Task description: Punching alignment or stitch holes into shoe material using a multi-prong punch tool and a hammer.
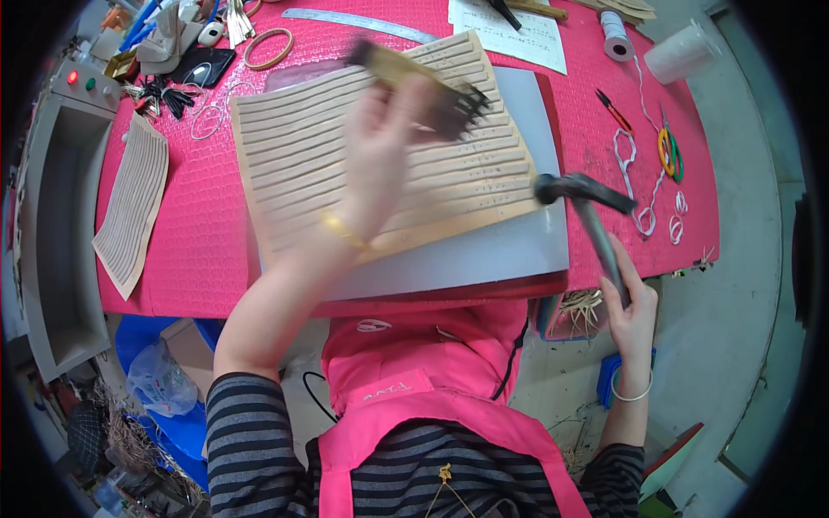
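In my left hand (pixel 384 138) is a pronged punch (pixel 404 69) with a brass-coloured body, its dark teeth turned to the right. It is blurred and held above a beige sheet (pixel 302 155) cut into many narrow strips; whether it touches the sheet I cannot tell. Rows of small dark marks show on the sheet's right part. A pale board (pixel 518 250) lies under the sheet. My right hand (pixel 630 306) is closed around the grey handle of a hammer (pixel 591 190), whose dark head hovers by the sheet's right edge.
A smaller striped sheet (pixel 138 203) lies at the left of the pink table. On the right are scissors (pixel 669 155), a red-handled tool (pixel 614 112), white cord and a thread spool (pixel 616 39). A metal ruler (pixel 358 24) and tape roll (pixel 268 49) lie at the back.
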Demonstrator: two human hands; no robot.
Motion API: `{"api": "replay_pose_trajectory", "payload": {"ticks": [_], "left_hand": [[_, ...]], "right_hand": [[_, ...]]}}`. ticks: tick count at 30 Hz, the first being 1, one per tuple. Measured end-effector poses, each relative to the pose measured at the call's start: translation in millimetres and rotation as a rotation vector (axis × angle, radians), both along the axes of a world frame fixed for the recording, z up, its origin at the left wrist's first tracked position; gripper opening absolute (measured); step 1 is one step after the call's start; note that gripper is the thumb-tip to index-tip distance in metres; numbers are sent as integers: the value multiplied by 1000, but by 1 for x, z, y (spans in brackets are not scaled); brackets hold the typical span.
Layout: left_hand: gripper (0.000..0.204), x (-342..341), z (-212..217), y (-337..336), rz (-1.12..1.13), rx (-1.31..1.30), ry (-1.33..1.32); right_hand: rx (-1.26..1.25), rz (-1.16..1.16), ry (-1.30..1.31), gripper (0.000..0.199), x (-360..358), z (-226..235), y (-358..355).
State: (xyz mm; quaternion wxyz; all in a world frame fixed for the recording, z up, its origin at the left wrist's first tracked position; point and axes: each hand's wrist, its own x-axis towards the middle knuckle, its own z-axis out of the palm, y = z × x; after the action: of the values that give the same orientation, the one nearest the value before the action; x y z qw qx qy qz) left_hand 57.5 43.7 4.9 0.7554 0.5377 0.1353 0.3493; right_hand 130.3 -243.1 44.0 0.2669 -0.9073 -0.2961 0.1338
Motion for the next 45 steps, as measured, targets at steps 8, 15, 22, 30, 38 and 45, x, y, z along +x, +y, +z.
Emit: {"api": "replay_pose_trajectory", "payload": {"ticks": [8,15,22,30,38,45], "left_hand": [[24,-125,11,12,153,-227,253],[22,-148,4,-14,235,-311,277],[32,-173,6,-21,139,-258,364],[21,-147,-9,8,238,-488,311],[17,-167,-14,26,430,-542,280],[19,-209,-18,35,475,-628,81]], "right_hand": [[-313,-55,-575,42,59,-42,-87],[79,212,155,60,108,-39,198],[563,558,5,42,113,-2,276],[561,697,-281,40,253,104,372],[587,491,-836,46,378,43,473],[18,1215,146,51,-1,-27,527]]}}
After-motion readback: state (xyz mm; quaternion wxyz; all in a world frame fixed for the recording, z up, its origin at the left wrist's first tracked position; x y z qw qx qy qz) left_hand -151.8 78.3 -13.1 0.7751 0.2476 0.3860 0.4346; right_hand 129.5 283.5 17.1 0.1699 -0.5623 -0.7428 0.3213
